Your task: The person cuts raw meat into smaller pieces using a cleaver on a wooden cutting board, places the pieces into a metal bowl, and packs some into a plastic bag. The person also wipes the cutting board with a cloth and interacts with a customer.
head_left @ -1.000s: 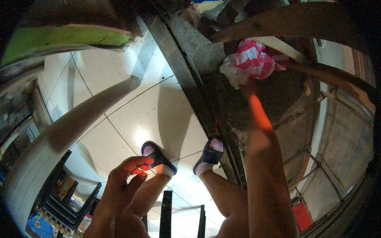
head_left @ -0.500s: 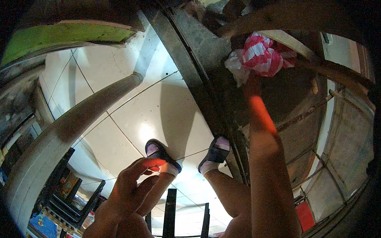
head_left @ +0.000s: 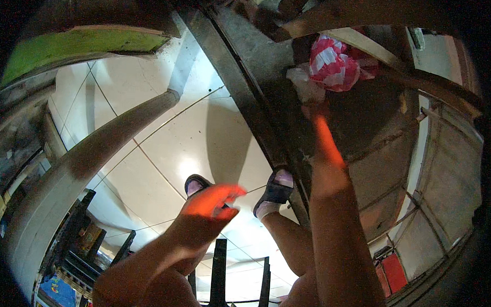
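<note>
My right arm stretches up to a red-and-white striped plastic bag [head_left: 332, 62] that lies on a dark, dirty surface at the upper right. My right hand [head_left: 312, 104] is dim and closes on the bag's pale lower end. My left hand [head_left: 214, 200] hovers low in the middle, blurred by motion, its fingers stretched out flat with nothing seen in it. Below it are my feet, in a left black sandal [head_left: 194, 183] and a right black sandal [head_left: 276, 190], on the white tiled floor [head_left: 165, 140].
A dark metal beam [head_left: 242, 83] runs diagonally from the top down to my right foot. A thick grey rail [head_left: 94, 153] crosses on the left under a green-edged surface [head_left: 81, 45]. A black frame [head_left: 218, 271] stands between my legs; a red box [head_left: 393, 272] sits lower right.
My left hand has uncurled and swung rightward over my left foot. My right arm stays stretched to the striped bag; the view has shifted slightly.
</note>
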`<state>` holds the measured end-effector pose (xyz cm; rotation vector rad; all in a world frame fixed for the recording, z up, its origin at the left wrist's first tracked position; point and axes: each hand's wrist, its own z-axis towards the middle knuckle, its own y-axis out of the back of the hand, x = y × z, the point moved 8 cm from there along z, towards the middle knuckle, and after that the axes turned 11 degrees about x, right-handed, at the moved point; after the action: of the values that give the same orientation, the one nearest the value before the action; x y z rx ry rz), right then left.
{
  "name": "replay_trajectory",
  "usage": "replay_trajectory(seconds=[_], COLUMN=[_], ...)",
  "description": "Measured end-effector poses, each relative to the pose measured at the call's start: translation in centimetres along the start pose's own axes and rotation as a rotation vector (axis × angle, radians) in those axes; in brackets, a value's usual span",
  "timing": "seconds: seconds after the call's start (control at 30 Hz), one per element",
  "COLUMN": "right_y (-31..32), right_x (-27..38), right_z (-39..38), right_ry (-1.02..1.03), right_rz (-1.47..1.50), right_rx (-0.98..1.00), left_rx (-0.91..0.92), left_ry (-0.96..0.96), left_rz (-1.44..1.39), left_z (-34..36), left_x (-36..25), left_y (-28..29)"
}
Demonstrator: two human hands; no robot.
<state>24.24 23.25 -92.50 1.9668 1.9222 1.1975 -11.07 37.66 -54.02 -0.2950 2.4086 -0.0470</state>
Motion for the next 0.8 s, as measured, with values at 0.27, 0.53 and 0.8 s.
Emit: replay_trajectory(seconds=[0.27,0.53,0.8], right_y=[-0.8,8.4,7.0], right_x=[15.7,17.9,9.8], right_z=[-10.9,-7.1,5.9], right_ry=[0.206,0.475,0.116], right_rz=[1.249,0.172,-0.428], right_rx=[0.375,0.071,0.087], left_rx=[-0.313,0.013,0.139], left_ry=[-0.188,-0.194,-0.096], left_rz=[-0.371,-0.721,-0.643], left_z=[19.7,22.5,18.1], left_x=[1.8,4.0,10.4], left_y=[3.6,2.1,0.6])
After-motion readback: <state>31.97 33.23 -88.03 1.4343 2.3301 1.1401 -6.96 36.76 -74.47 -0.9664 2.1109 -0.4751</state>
